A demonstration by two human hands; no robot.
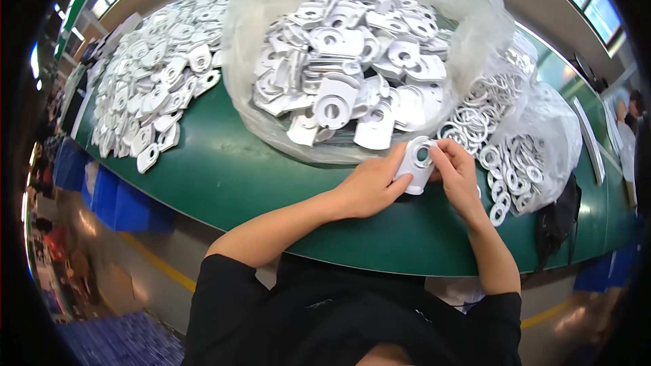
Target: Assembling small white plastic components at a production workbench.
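A white plastic plate with a round hole (415, 171) is held upright between my two hands, just in front of a large clear bag. My left hand (371, 186) grips its left side and lower edge, thumb across the front. At the upper right of the plate, my right hand (456, 169) pinches the edge near the hole with thumb and fingers. Whether a separate ring sits in the hole I cannot tell. Beyond my hands, the open plastic bag (237, 74) holds a heap of similar white plates (336, 98).
A pile of white plates (156, 88) lies on the green table (210, 176) at the left. White rings (498, 183) spill from a clear bag (563, 125) at the right, beside a black bag (559, 220). Blue bins (122, 200) stand below the table's left edge.
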